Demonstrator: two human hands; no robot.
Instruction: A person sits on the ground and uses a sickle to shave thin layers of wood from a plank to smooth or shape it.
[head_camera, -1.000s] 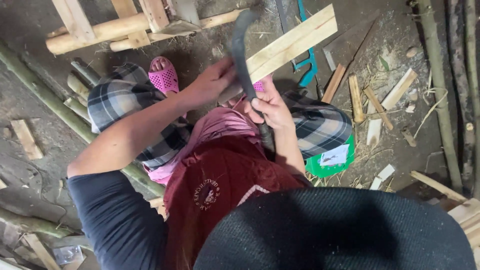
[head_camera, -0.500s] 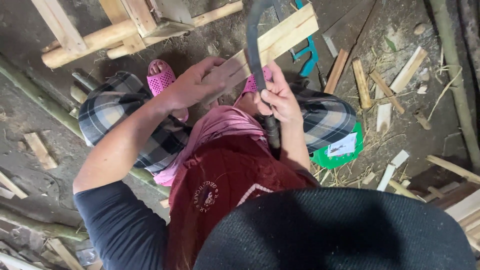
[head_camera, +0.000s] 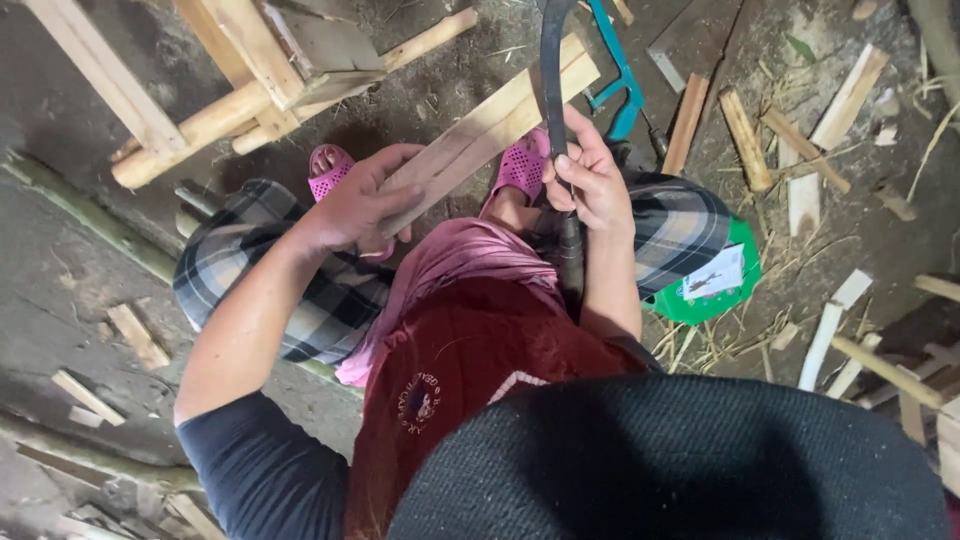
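Seen from above, a dark knitted cap (head_camera: 670, 460) fills the bottom of the view, and below it a person in a red top sits with knees apart in checked trousers (head_camera: 300, 290). The left hand (head_camera: 355, 205) is wrapped around the near end of a pale wooden slat (head_camera: 495, 125), fingers closed over its top face and thumb underneath, holding it slanted up and away over the lap. The right hand (head_camera: 590, 180) is clenched tight around the handle of a long dark curved blade (head_camera: 553, 90), which stands upright with its edge against the right side of the slat, near the far end. Beneath the slat, two pink perforated sandals (head_camera: 525, 165) rest on the dirt floor. Just right of the right knee lies a green plastic bag (head_camera: 715, 285). Farther off, a teal hacksaw (head_camera: 620, 85) lies on the ground beyond the blade, with short wood offcuts (head_camera: 745, 135) scattered to its right. At top left stands a rough wooden frame (head_camera: 230, 80), and a green bamboo pole (head_camera: 90, 215) runs along the floor at left.
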